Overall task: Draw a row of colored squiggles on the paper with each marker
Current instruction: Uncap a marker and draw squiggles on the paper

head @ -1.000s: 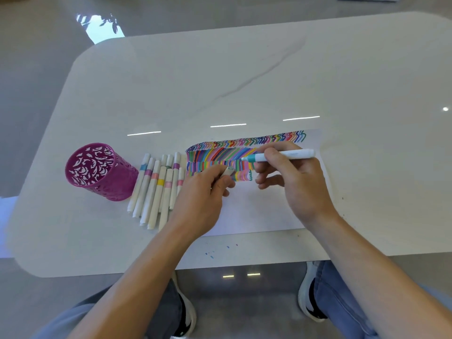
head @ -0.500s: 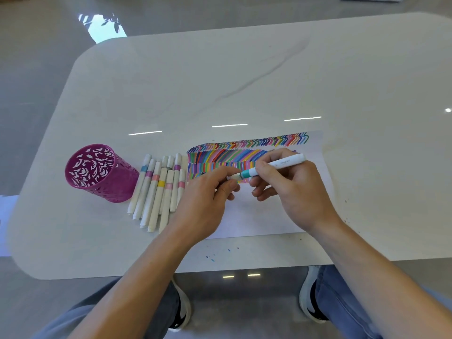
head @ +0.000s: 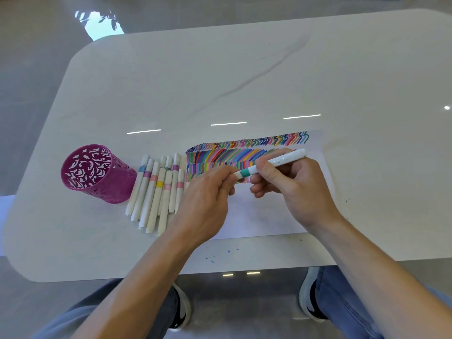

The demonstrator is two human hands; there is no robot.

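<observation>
Teal-banded white plastic marker (head: pixel 281 159) is gripped in the right hand (head: pixel 293 189); its long axis is slanted down-left (cap end leading), where the end is pinched by the left hand (head: pixel 205 201).

Both hands (head: pixel 208 194) (head: pixel 297 189) curled, close together.

Paper (head: pixel 264 216): white sheet, flat on the table (head: pixel 244 69); its far part is filled with rows of colored squiggles (head: pixel 244 145).

Teal marker (head: pixel 281 160): white barrel, teal band, held nearly level above the sheet. The right hand (head: pixel 293 189) grips the barrel. The left hand (head: pixel 208 194) pinches the white end beside the band.

Remaining markers (head: pixel 156 192): white, colored bands, lying side by side just left of the paper.
</observation>
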